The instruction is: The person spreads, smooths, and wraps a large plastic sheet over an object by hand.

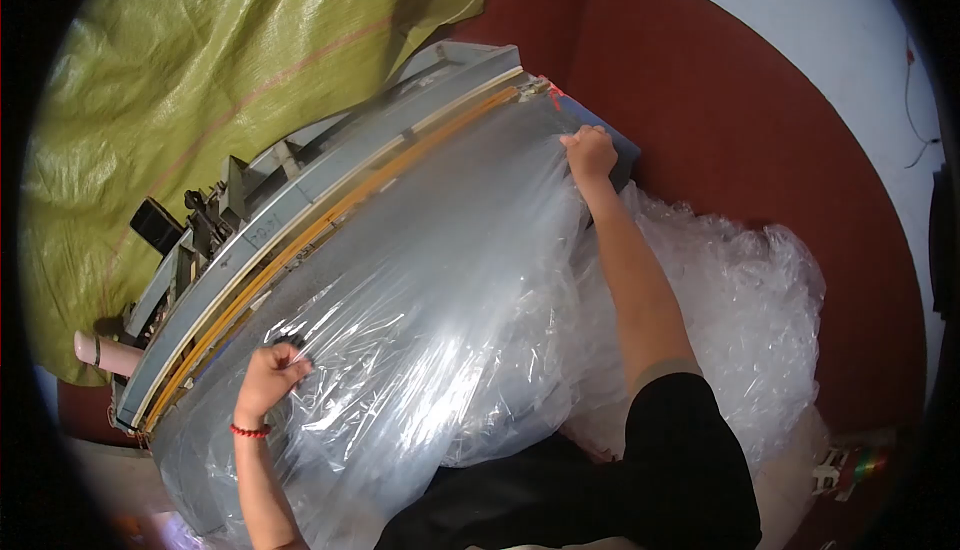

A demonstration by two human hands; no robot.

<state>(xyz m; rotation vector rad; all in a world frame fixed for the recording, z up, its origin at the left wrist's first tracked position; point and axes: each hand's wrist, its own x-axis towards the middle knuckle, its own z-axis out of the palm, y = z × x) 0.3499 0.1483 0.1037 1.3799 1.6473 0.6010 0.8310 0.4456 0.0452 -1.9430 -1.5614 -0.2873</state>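
Observation:
A wide sheet of clear plastic film lies stretched and wrinkled across a grey work surface, bright with reflections near my body. My right hand is closed on the film's far right part, pulling folds toward its fingers. At the lower left, my left hand, with a red bead bracelet at the wrist, has its fingers curled together on the film. Beyond the sheet runs a long grey metal bar of a bench machine, with an orange-yellow strip along its near side.
A heap of crumpled clear plastic sits to the right. Yellow-green woven sheeting covers the area behind the machine. A pink bottle and a dark phone-like rectangle are at the left. The floor is dark red.

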